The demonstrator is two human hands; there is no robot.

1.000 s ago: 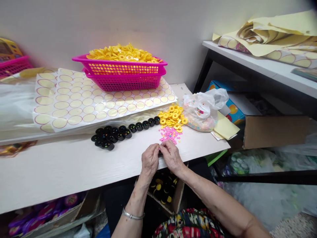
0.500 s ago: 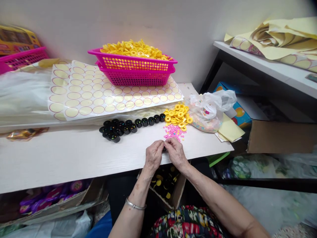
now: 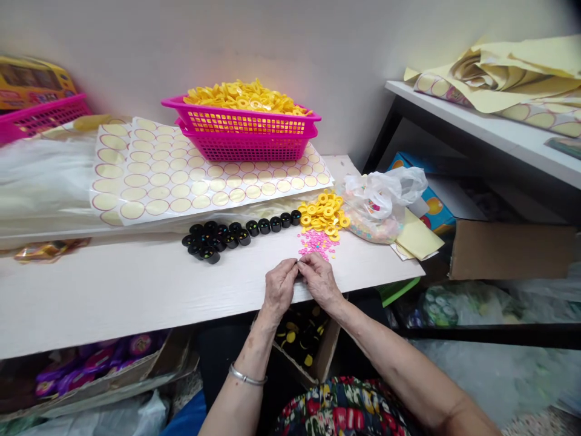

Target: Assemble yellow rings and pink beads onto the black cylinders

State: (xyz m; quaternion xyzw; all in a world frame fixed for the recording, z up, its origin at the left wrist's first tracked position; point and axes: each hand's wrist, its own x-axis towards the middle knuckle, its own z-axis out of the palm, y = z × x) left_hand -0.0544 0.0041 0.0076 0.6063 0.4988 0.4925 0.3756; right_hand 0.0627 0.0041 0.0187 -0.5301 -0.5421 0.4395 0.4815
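My left hand (image 3: 278,286) and my right hand (image 3: 319,280) meet at the front edge of the white table (image 3: 136,284), fingers curled and pinched together over a small dark piece that I cannot make out. Just beyond them lies a scatter of tiny pink beads (image 3: 313,242). Behind that sits a small heap of yellow rings (image 3: 323,213). A cluster and row of black caps (image 3: 227,235) lies to the left of the rings.
Two stacked pink baskets (image 3: 245,136) heaped with yellow rings stand on sheets of round stickers (image 3: 181,178). A plastic bag (image 3: 379,203) lies at the table's right end. A cardboard box (image 3: 313,348) of black and yellow parts sits below. A shelf (image 3: 490,130) with paper stands right.
Both hands stay pinched together at the table edge, with only small finger movement. The view has shifted slightly.
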